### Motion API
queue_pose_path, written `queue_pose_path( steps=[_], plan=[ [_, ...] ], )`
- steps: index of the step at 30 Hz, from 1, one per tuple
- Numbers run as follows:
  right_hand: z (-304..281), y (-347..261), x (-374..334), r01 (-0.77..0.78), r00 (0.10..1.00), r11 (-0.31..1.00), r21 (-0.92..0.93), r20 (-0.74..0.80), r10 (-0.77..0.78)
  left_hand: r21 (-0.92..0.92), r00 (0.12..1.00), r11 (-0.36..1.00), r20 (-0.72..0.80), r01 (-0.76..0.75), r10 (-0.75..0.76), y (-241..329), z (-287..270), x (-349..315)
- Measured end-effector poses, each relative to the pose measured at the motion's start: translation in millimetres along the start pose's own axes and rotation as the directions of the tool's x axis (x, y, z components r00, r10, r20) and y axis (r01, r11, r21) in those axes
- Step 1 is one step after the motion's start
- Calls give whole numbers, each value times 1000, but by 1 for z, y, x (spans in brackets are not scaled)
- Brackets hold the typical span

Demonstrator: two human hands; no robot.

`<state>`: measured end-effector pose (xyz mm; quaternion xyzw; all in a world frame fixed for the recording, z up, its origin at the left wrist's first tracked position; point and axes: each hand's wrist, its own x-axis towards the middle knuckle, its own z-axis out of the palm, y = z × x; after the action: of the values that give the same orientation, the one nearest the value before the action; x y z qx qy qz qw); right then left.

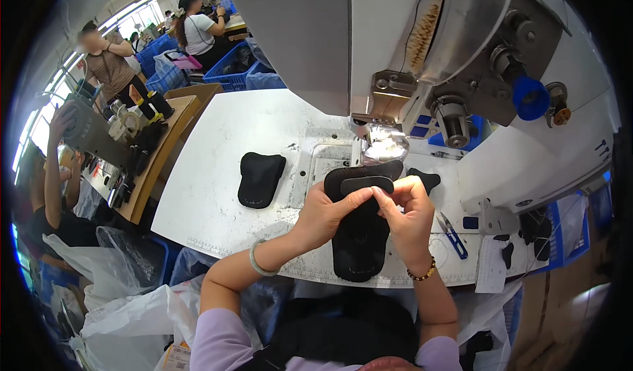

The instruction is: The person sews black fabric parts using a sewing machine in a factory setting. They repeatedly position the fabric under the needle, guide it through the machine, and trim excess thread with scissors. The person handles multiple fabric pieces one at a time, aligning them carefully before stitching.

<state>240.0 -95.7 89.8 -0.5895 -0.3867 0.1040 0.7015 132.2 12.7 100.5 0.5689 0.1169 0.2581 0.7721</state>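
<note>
Both hands are pinched on a black padded fabric piece [362, 172], held up just before the sewing machine's lit needle area [382, 148]. A smaller rounded black strip [366, 185] lies against it, with my thumbs pressing near its lower edge. My left hand [321, 218] grips the left side. My right hand [410, 220] has its thumb and fingertips closed at the strip's right end. Beneath my hands, a black padded piece [359, 249] lies on the white table by its front edge. A similar black piece [261, 180] rests to the left.
The machine head [297, 34] overhangs the white table [204, 166]. Blue-handled thread snips [452, 238] lie right of my hand, and a small black piece [425, 180] lies behind it. Plastic bags [142, 325] hang at the front left. Other people work at the far left.
</note>
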Motion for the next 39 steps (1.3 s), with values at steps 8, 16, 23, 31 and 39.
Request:
queue_pose_path(
  steps=[8,16,23,31,39],
  plan=[
    [2,6,5,-42,999,998,51,31,41,-19,1000,1000,16,6,-5,-3,-7,2],
    [2,2,7,-75,996,997,25,44,74,24,1000,1000,30,3,-4,-5,-11,4],
    [-5,-2,3,-65,997,987,148,-37,72,38,1000,999,-20,8,-7,-3,-6,4],
    [-41,27,6,821,361,-33,-570,562,-744,-57,995,998,-90,36,-41,10,7,2],
    [-17,-24,29,761,640,420,-494,468,-609,25,983,999,-181,46,-40,38,-6,11]
  ],
)
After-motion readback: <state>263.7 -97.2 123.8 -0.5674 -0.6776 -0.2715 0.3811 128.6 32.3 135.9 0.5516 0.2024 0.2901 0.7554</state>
